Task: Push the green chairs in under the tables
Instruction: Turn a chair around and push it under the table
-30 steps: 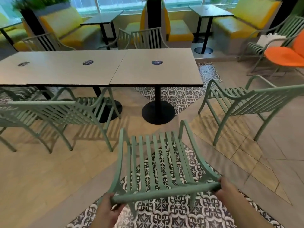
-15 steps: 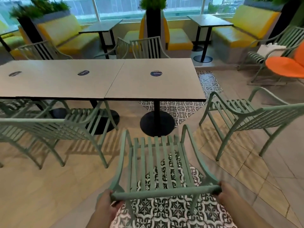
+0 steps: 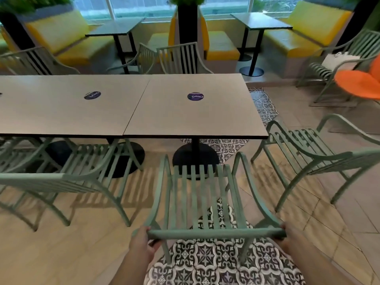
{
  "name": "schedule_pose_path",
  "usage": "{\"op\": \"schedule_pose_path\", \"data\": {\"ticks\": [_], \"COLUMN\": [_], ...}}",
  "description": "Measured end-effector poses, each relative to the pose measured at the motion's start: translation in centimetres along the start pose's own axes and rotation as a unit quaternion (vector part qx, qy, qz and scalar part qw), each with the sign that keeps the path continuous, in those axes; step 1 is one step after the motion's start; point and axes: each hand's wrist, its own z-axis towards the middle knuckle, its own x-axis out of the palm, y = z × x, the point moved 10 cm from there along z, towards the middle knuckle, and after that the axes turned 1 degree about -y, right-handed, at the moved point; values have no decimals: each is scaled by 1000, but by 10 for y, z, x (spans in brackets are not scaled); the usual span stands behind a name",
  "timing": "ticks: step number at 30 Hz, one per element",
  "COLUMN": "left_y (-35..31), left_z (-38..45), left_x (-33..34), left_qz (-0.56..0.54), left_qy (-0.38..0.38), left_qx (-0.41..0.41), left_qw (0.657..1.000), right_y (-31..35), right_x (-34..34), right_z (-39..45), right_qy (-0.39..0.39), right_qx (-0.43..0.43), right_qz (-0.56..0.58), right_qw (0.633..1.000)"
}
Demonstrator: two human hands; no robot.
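left hand [image 3: 141,242] and right hand [image 3: 289,236] grip the green chair [image 3: 202,194] top rail, facing the table [image 3: 193,112].

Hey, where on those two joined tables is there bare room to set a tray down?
Both tabletops are bare apart from a round sticker on the right table and another on the left table. Free patches lie all round each sticker. The floor below is crowded with green chairs.

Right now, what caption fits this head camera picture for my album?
Both hands, left hand and right hand, grip the green chair facing the table.
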Motion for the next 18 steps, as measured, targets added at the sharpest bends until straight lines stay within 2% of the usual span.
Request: {"op": "schedule_pose_path", "data": {"ticks": [1,5,18], "left_y": [-5,-16,-40], "left_z": [6,20,40], "left_x": [9,36,120], "left_qz": [1,-1,-14], "left_qy": [-1,-8,-21], "left_qx": [4,3,23], "left_qw": [1000,1000,999], "right_y": [3,29,104], "right_x": [0,22,88], "right_z": [1,-1,30], "right_qy": [-33,-45,-22], "right_qx": [7,-5,-33], "right_qz": [6,26,46], "right_qw": [999,999,998]}}
